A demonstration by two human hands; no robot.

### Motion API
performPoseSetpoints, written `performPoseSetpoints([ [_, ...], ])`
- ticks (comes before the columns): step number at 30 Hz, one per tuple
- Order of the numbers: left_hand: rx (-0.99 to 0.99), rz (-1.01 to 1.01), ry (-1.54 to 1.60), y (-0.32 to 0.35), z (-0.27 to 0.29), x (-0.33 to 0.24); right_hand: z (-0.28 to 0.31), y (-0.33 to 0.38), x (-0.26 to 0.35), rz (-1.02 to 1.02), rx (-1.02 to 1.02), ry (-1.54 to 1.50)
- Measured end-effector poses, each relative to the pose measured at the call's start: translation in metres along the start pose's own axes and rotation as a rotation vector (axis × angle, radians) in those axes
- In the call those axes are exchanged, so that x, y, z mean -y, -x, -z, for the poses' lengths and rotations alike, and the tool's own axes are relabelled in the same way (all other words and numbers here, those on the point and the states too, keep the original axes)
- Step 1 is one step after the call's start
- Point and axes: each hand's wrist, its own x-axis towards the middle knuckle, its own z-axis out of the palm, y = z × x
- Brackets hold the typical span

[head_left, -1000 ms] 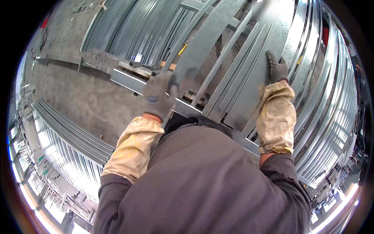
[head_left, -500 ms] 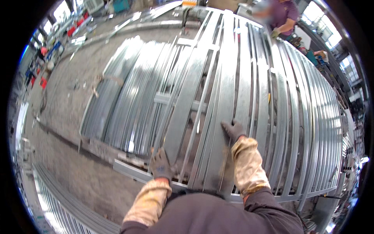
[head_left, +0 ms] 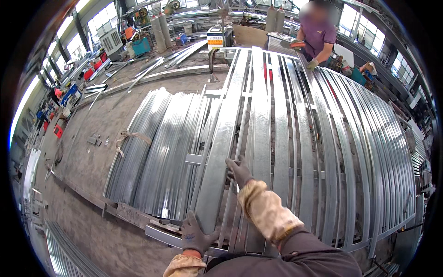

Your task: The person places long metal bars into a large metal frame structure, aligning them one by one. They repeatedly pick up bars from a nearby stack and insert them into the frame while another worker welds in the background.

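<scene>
Shifted leftward with the dark-grey-gloved right hand (head_left: 239,171), now at the wide, flat, silvery metal strip (head_left: 215,180) right of the rope-tied silvery metal bundle (head_left: 157,152); so, at one strip with both hands. At its near end with the grey-gloved left hand (head_left: 196,236), fingers spread; with right fingers parted too (cannot tell whether gripping, undersides hidden). Cut off below: tan cloth left sleeve (head_left: 183,267).
</scene>
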Motion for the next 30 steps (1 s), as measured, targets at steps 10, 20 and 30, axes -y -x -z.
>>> performPoseSetpoints([
  [10,-0.027,-0.144,0.046,0.019,-0.040,0.076,-0.058,-0.021,-0.079,-0.337,-0.030,0.190],
  [20,0.016,-0.086,0.111,-0.031,-0.020,0.099,-0.108,-0.069,-0.085,-0.218,-0.021,0.190],
  [30,0.018,-0.029,0.088,-0.056,-0.026,0.128,-0.152,-0.064,-0.075,-0.342,0.000,0.127],
])
